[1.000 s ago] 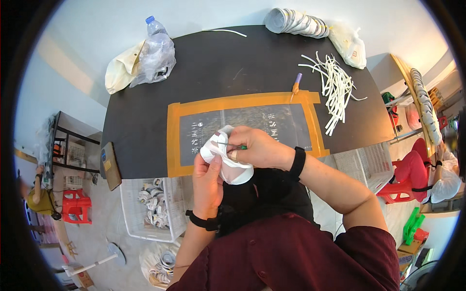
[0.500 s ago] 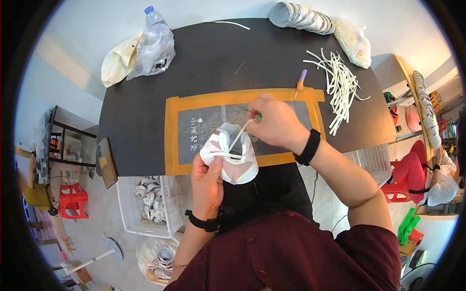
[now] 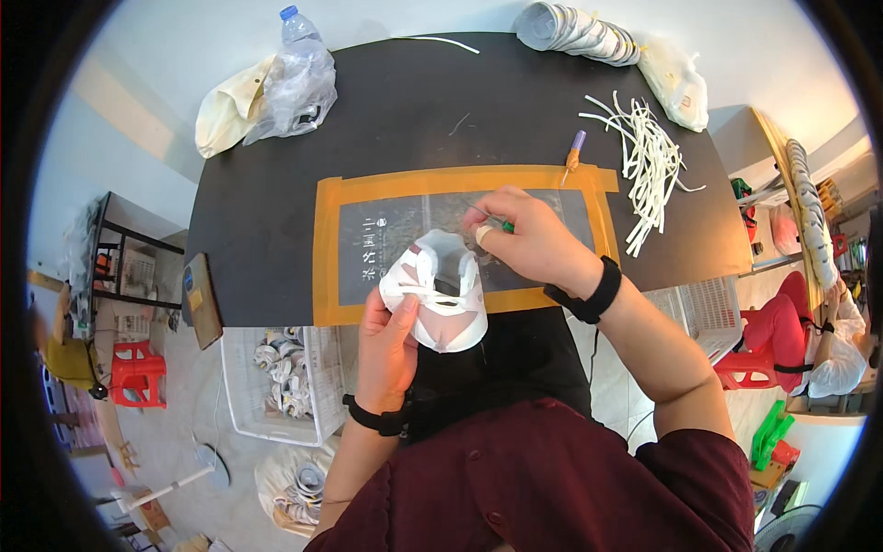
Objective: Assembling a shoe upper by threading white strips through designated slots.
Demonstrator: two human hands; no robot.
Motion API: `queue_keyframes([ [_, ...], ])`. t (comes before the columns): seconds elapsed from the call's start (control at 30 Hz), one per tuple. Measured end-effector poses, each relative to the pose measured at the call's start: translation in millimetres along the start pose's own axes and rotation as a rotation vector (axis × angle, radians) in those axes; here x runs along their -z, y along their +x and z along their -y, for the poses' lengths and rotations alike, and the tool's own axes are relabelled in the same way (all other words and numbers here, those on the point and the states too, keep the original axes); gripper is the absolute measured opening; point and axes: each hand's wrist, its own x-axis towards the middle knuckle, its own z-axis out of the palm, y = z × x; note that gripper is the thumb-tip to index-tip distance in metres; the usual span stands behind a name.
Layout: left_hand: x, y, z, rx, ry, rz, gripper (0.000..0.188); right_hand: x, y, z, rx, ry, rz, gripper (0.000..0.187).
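My left hand (image 3: 388, 333) is closed on the side of a small white shoe upper (image 3: 448, 331), thumb on top. The upper has pale mesh patches and its toe points toward me. A white lace (image 3: 440, 298) runs across its front, and the dark opening faces away from me. Just right of and beyond the upper, my right hand (image 3: 533, 237) is closed on a slim tool with a green handle (image 3: 508, 226). Its thin shaft sticks out to the left past my fingers. What the tool's tip looks like is too small to tell.
Orange tape (image 3: 328, 248) frames a clear sheet on the black table (image 3: 414, 110). A purple-handled awl (image 3: 575, 152) and loose white laces (image 3: 651, 166) lie to the right. Stacked uppers (image 3: 575, 35) stand at the back; a phone (image 3: 202, 299) lies at the left edge.
The white lace was stretched from the upper to my right hand; now it lies across the upper. My right hand has shifted slightly right, off the upper. The left hand keeps its hold.
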Motion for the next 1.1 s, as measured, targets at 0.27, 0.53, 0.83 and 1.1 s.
queue_keyframes([
  [0.27, 3, -1, 1, -0.021, 0.025, 0.029, 0.031, -29, -4, 7, 0.122, 0.15, 0.214, 0.02],
  [0.53, -2, -3, -2, -0.017, 0.075, 0.019, 0.036, -23, 1, 11, 0.014, 0.203, 0.431, 0.021],
  [0.83, -3, 6, -9, 0.013, 0.048, -0.008, 0.038, -6, 1, 20, -0.035, 0.278, 0.543, 0.022],
  [1.1, 1, 12, -28, 0.058, 0.078, 0.113, 0.032, 1, -10, 23, -0.164, 0.486, 0.552, 0.022],
])
